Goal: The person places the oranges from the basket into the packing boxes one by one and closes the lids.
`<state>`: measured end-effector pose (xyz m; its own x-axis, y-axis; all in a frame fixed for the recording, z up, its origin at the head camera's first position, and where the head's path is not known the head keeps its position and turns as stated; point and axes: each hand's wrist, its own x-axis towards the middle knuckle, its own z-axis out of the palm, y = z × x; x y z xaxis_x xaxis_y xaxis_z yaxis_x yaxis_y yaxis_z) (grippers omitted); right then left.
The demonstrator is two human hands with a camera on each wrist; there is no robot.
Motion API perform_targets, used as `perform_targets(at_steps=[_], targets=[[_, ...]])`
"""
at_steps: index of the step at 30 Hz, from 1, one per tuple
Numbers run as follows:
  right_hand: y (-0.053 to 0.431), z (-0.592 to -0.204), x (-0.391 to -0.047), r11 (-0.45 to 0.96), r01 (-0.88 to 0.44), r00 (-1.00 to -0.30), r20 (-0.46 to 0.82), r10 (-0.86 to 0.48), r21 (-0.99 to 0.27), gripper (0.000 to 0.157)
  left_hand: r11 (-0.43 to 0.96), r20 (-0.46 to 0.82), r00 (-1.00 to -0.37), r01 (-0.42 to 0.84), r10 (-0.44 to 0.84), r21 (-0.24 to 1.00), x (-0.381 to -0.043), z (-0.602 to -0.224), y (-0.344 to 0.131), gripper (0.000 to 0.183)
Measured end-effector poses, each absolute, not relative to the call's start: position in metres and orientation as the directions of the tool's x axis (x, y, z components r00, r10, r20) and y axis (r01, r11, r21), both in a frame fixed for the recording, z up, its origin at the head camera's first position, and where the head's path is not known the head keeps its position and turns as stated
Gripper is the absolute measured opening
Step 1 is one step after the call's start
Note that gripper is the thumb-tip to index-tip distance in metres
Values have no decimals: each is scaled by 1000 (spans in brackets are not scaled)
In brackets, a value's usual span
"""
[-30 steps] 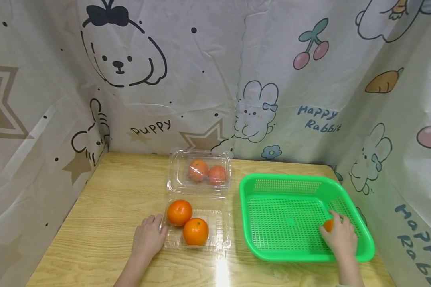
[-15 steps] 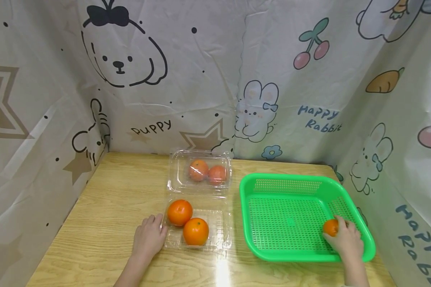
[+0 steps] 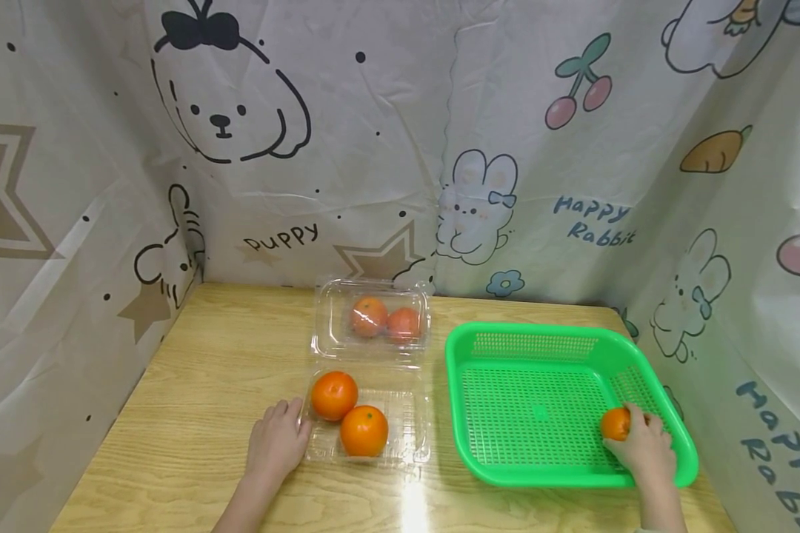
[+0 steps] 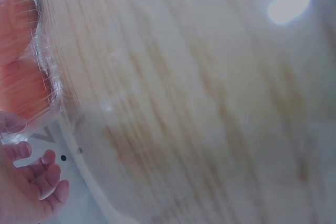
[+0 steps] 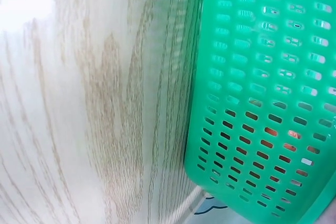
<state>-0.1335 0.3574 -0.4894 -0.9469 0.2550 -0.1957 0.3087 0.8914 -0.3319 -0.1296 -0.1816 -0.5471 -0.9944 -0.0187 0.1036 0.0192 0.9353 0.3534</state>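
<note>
My right hand (image 3: 647, 450) is inside the green plastic basket (image 3: 540, 480), holding an orange (image 3: 615, 424) near its right end. Thumb and fingers lie around the fruit. My left hand (image 3: 276, 437) rests on the table with its fingertips at the left edge of a clear plastic clamshell box (image 3: 410, 414). Two oranges sit in the near half of that box, a left one (image 3: 334, 395) and a front one (image 3: 364, 431). In the left wrist view, the left hand (image 4: 31, 182) has loosely bent fingers and holds nothing. The basket wall hides most of the right hand's work in the right wrist view.
Two more oranges (image 3: 369, 317) show through the clear plastic of the box's far half. The wooden table (image 3: 227, 348) ends at a printed cloth (image 3: 373, 148) behind and at both sides. The basket stands just right of the box.
The right hand has shifted slightly right and toward the near side within the basket, and more of the orange it holds now shows. The left hand has stayed beside the box.
</note>
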Motion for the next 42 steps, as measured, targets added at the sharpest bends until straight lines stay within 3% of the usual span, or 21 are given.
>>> perform_targets(at_steps=[21, 42], targets=[[355, -494, -134, 880, 273, -962, -102, 253, -389, 73, 936, 100, -995, 20, -17, 351, -128, -546, -181, 37], [313, -475, -147, 858, 153, -971, 86, 222, -491, 70, 935, 108, -994, 22, -17, 353, -128, -545, -181, 36]])
